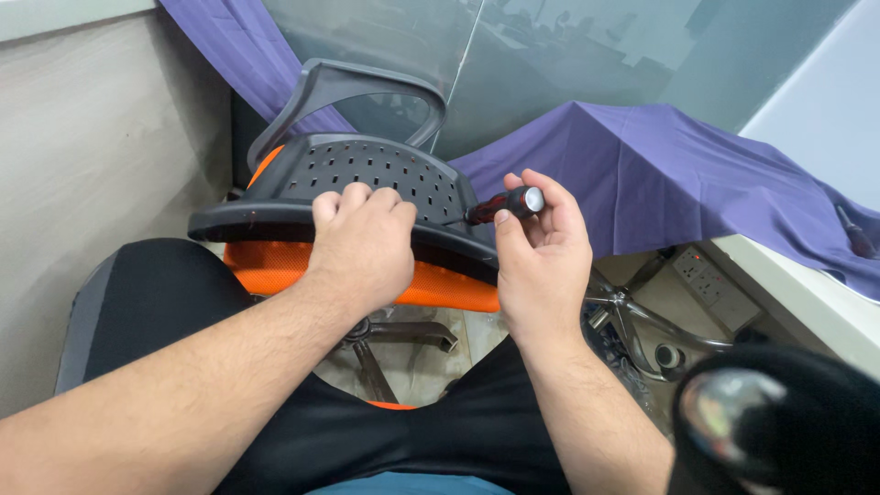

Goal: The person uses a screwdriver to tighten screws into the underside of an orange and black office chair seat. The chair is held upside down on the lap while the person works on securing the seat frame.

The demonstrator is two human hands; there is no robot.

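Looking down at a black perforated plastic chair shell (367, 174), tipped over and resting across the lap, orange mesh seat cushion (275, 266) showing just underneath its edge. Left hand (362, 243) curled into a loose fist on top of the shell's near rim, knuckles up, fingers bent onto the plastic, so pressing or gripping the rim, hard to tell which. Right hand (541, 252) wrapped around a screwdriver (504, 204) with a red and black handle and a silvery end cap, thumb and fingertips pinching the handle, shaft pointed left into the shell just beside the left hand's knuckles. Tip itself hidden against the plastic, so can't say what it's sitting in.

Curved black armrest loop (367, 87) sticking up behind the shell. Purple cloth (678, 174) draped over the ledge behind and to the right, glass panel above it. Down on the floor between the knees: metal chair base legs (632, 316) and a white power strip (710, 284) near them. Black rounded knob with a shiny spot (733, 422) blurry in the bottom right corner, close to the camera. Second dark tool (857, 236) lying on the cloth at far right, too small to make out properly.
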